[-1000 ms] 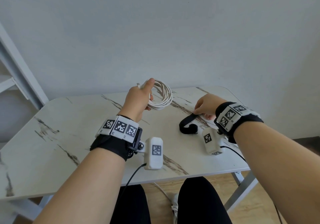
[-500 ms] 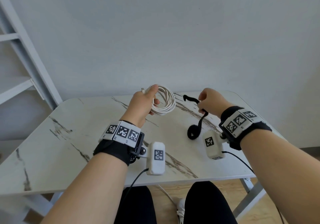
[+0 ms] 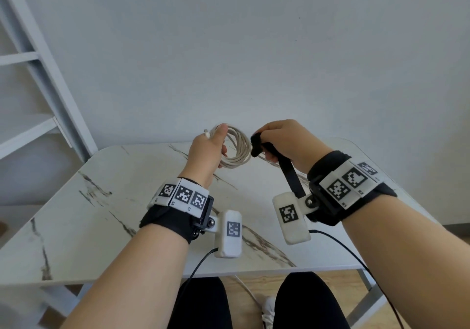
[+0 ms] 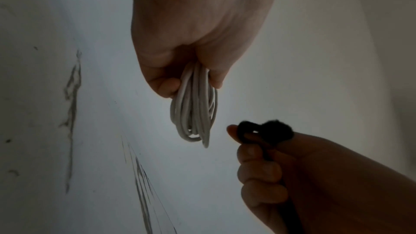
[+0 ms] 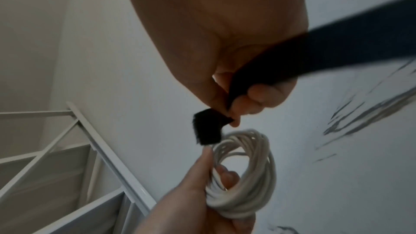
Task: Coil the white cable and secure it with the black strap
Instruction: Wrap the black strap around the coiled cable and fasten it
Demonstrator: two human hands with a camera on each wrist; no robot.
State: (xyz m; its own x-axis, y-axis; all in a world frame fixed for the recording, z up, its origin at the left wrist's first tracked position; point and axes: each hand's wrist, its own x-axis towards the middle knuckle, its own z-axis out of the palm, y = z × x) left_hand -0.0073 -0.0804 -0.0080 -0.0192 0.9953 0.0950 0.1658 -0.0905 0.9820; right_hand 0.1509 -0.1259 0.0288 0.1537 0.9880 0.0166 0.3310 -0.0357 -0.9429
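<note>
My left hand (image 3: 209,148) grips the coiled white cable (image 3: 239,150) above the marble table, thumb on top; the loops (image 4: 193,111) hang below the fingers, and the cable (image 5: 245,175) forms a round bundle in the right wrist view. My right hand (image 3: 284,140) pinches the black strap (image 3: 288,173) near one end. That short end (image 5: 208,128) sticks out beside the coil, almost touching it. The long tail hangs down toward my right wrist. A white plug tip (image 3: 206,134) pokes out past the left thumb.
The white marble table (image 3: 101,214) with dark veins lies under both hands. A white shelf frame (image 3: 38,79) stands at the left against the wall. My legs and a wooden floor show below the table's front edge.
My right hand lifted the strap off the table and carried it left, up to the coil. The left hand kept holding the coil, raised slightly.
</note>
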